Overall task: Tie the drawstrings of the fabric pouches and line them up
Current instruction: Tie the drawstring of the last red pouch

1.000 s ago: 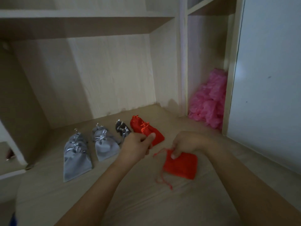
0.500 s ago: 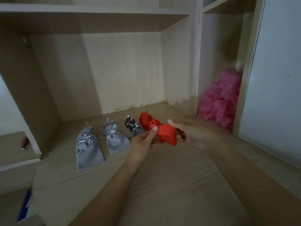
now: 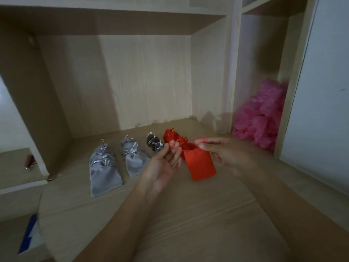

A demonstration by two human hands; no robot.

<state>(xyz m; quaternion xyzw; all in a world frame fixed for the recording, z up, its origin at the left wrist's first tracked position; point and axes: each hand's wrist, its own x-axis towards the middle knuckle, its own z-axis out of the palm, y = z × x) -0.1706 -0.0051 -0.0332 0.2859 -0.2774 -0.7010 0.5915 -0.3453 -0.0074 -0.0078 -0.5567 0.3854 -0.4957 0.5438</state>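
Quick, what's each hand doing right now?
Left hand: pinching a drawstring of the red pouch.
Right hand: pinching the other drawstring.

A plain red fabric pouch (image 3: 201, 163) hangs upright above the tabletop (image 3: 188, 214) by its thin red drawstrings (image 3: 196, 139), which are pulled out to both sides. Behind it, tied pouches lie in a row: grey fabric pouches with silver bows (image 3: 105, 174), small dark pouches (image 3: 152, 141), then another red pouch (image 3: 169, 135).

Red rectangular fabric pouch (image 3: 201, 164) is held below the fingertips (image 3: 171, 144), thin red drawstring (image 3: 196, 139) pinched by left hand (image 3: 162, 163) and right hand (image 3: 224, 154). Grey fabric pouches (image 3: 105, 173) are lined up left of the fingers.
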